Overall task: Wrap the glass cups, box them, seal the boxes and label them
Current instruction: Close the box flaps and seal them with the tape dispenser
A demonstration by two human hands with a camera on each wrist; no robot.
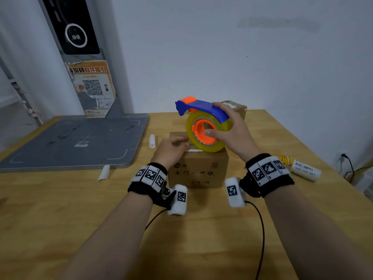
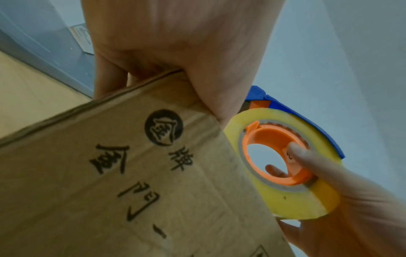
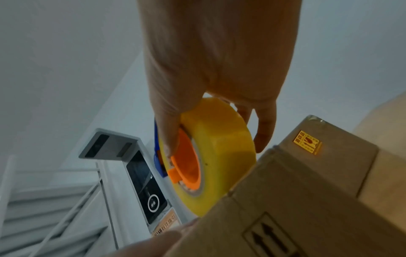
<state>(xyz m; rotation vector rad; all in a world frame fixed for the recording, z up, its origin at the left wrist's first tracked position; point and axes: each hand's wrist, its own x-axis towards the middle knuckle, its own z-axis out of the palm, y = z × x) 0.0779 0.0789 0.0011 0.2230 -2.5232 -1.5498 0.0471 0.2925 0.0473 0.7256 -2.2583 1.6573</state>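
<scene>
- Sealing looks to be the step in hand: the cardboard box (image 1: 198,170) sits in the middle of the wooden table (image 1: 60,209), flaps down, with a pale strip showing along its top near edge.
- Brown cardboard, black printed characters and a round logo on the near face, arrows at one corner; no crushing that I can see.
- The tape dispenser (image 1: 203,126) rides right on the box top: blue handle, orange hub, fat yellowish roll of clear tape.
- Right hand (image 1: 230,134) has it gripped, fingers over the blue handle, thumb hooked into the orange hub.
- Left hand (image 1: 171,149) is on the box's top near edge, fingers curled over it with the thumb down the side, pinning it.
- To do this well, I'd say: keep the left hand pressing the tape end flat, pull the roll straight along the seam, hold tension so nothing wrinkles, run over the far edge before cutting.
- Behind it stands a second box (image 1: 236,109), apparently taped, with a small orange sticker.
- Off right, a label roll (image 1: 304,171); left, a grey mat (image 1: 70,142).
</scene>
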